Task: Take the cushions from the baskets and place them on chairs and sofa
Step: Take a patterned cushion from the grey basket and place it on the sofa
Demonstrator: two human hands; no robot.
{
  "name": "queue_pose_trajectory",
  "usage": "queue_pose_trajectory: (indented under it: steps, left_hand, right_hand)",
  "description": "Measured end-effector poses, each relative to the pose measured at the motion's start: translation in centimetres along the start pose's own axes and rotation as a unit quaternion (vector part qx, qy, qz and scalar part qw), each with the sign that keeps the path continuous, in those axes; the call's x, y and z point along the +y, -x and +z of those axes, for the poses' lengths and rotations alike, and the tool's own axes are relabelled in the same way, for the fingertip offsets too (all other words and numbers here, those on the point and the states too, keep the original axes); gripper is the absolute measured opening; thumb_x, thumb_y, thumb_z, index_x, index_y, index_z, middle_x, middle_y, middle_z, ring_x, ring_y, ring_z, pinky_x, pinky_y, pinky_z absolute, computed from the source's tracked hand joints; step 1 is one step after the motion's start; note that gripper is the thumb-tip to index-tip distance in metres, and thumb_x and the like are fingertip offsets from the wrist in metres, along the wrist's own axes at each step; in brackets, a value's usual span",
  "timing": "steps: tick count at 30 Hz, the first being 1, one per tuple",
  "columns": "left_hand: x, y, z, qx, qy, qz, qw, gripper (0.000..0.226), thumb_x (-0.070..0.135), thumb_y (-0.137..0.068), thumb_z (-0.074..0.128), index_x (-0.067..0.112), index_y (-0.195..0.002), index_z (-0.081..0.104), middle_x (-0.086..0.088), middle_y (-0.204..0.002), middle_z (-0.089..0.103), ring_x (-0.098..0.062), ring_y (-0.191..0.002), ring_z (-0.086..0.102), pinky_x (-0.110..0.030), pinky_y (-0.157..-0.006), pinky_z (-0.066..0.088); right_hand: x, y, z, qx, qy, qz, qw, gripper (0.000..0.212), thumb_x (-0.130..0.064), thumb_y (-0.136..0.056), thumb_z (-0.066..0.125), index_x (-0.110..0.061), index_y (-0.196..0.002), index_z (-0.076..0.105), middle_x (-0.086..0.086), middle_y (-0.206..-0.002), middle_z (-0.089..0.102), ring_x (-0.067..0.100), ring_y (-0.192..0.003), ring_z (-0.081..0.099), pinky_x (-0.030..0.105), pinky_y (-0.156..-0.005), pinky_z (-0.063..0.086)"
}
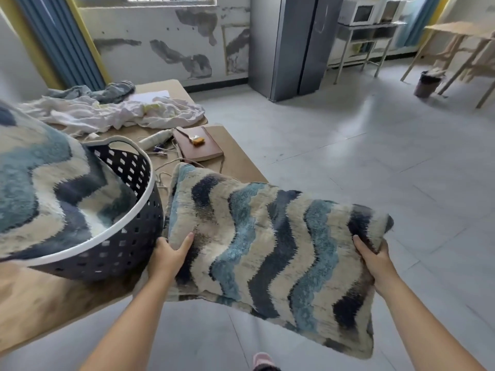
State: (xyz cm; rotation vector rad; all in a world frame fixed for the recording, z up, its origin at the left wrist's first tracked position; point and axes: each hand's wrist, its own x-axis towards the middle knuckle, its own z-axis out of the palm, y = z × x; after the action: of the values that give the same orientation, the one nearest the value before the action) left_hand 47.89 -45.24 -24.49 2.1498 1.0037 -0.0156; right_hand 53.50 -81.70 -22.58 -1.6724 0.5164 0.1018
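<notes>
While a second cushion [40,188] sits in the basket [128,245] on the table [32,298] at left, my left hand [168,254] and right hand [375,261] grip opposite edges of a wavy-striped cushion [273,253], held clear above the floor [375,156].

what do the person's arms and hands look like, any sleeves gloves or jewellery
Both forearms are bare up to the frame's lower edge, with no sleeve in view. The left hand and the right hand wear no gloves. No watch, bracelet or ring shows on the visible parts; the fingers are mostly hidden behind what they hold.
</notes>
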Motion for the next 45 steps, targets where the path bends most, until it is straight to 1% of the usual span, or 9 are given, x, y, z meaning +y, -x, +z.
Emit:
queue_pose_trajectory:
  steps: [3, 6, 10, 13, 19, 23, 28, 36, 45]
  left_hand:
    - [-0.1, -0.1, 0.5, -0.023, 0.011, -0.017, 1.0, 0.086, 0.058, -0.079, 0.047, 0.004, -0.139, 0.018, -0.021, -0.139, 0.04, -0.038, -0.123, 0.042, -0.043, -0.095, 0.037]
    - [-0.5, -0.4, 1.0, -0.053, 0.029, -0.034, 0.998, 0.088, 0.065, -0.072, 0.052, 0.009, -0.137, 0.028, -0.016, -0.14, 0.041, -0.035, -0.126, 0.04, -0.043, -0.102, 0.034]
    - [-1.1, 1.4, 1.9, 0.002, -0.04, -0.019, 0.999, 0.084, 0.077, -0.049, 0.06, 0.009, -0.097, 0.061, -0.018, -0.107, 0.059, -0.032, -0.098, 0.054, -0.038, -0.078, 0.044]
    - [-1.4, 3.7, 3.9, -0.046, 0.091, -0.049, 0.994, 0.062, 0.044, -0.059, 0.078, 0.004, -0.1, 0.052, -0.014, -0.097, 0.061, -0.031, -0.088, 0.058, -0.034, -0.066, 0.043]
    - [0.1, 6.9, 6.4, -0.027, 0.168, -0.09, 0.981, 0.058, 0.047, -0.053, 0.071, 0.022, -0.102, 0.053, -0.005, -0.097, 0.061, -0.029, -0.093, 0.058, -0.037, -0.08, 0.046]
    - [-3.0, 13.6, 8.1, 0.021, 0.21, -0.15, 0.966, 0.044, 0.039, -0.063, 0.075, 0.021, -0.097, 0.053, -0.007, -0.092, 0.061, -0.026, -0.085, 0.056, -0.031, -0.074, 0.041]
    - [-8.7, 25.2, 10.4, 0.096, 0.227, -0.305, 0.92, 0.056, 0.05, -0.05, 0.062, 0.015, -0.093, 0.055, -0.01, -0.089, 0.062, -0.025, -0.083, 0.056, -0.03, -0.072, 0.039]
    - [-16.3, 42.9, 14.1, 0.284, 0.297, -0.508, 0.757, 0.048, 0.054, -0.066, 0.069, 0.011, -0.084, 0.061, -0.004, -0.076, 0.067, -0.021, -0.067, 0.061, -0.024, -0.054, 0.041]
    - [-19.6, 69.1, 22.0, 0.447, 0.407, -0.652, 0.458, 0.051, 0.055, -0.067, 0.066, 0.006, -0.075, 0.056, -0.011, -0.071, 0.062, -0.023, -0.067, 0.057, -0.027, -0.06, 0.042]
  right_hand:
    - [1.7, -0.8, -1.3, -0.086, -0.006, 0.035, 0.996, 0.123, -0.054, -0.013, 0.085, -0.026, -0.12, 0.033, 0.002, -0.104, 0.057, 0.018, -0.085, 0.056, 0.037, -0.081, 0.044]
    - [2.7, -1.7, -1.6, -0.129, 0.008, 0.052, 0.99, 0.113, -0.034, -0.031, 0.083, -0.021, -0.13, 0.031, 0.008, -0.119, 0.053, 0.021, -0.087, 0.055, 0.034, -0.073, 0.044]
    - [4.6, -4.2, -1.6, 0.0, 0.015, 0.052, 0.999, 0.107, -0.03, -0.046, 0.088, -0.018, -0.133, 0.028, 0.01, -0.124, 0.05, 0.034, -0.116, 0.049, 0.047, -0.096, 0.042]
    - [5.4, -6.8, -2.0, 0.079, 0.049, 0.146, 0.985, 0.079, -0.027, -0.061, 0.08, 0.003, -0.124, 0.042, 0.021, -0.123, 0.055, 0.038, -0.106, 0.054, 0.051, -0.095, 0.044]
    - [5.2, -9.6, -3.8, -0.097, 0.103, 0.124, 0.982, 0.072, -0.031, -0.047, 0.086, -0.005, -0.108, 0.058, 0.018, -0.101, 0.064, 0.036, -0.094, 0.061, 0.051, -0.091, 0.048]
    - [6.3, -9.2, -6.2, -0.192, 0.21, 0.066, 0.956, 0.057, -0.002, -0.062, 0.079, -0.004, -0.112, 0.05, 0.02, -0.107, 0.061, 0.034, -0.094, 0.059, 0.039, -0.081, 0.044]
    - [7.7, -5.9, -5.8, -0.27, 0.355, 0.001, 0.895, 0.055, -0.018, -0.057, 0.084, -0.012, -0.104, 0.055, 0.012, -0.097, 0.065, 0.026, -0.092, 0.06, 0.036, -0.081, 0.045]
    - [9.6, 7.7, 4.9, -0.494, 0.472, -0.184, 0.707, 0.034, -0.026, -0.064, 0.079, -0.012, -0.09, 0.061, 0.011, -0.079, 0.066, 0.027, -0.075, 0.059, 0.032, -0.06, 0.04]
    - [20.4, 31.9, 1.1, -0.675, 0.529, -0.281, 0.432, 0.04, -0.029, -0.062, 0.08, -0.007, -0.091, 0.062, 0.015, -0.079, 0.066, 0.03, -0.074, 0.061, 0.032, -0.061, 0.041]
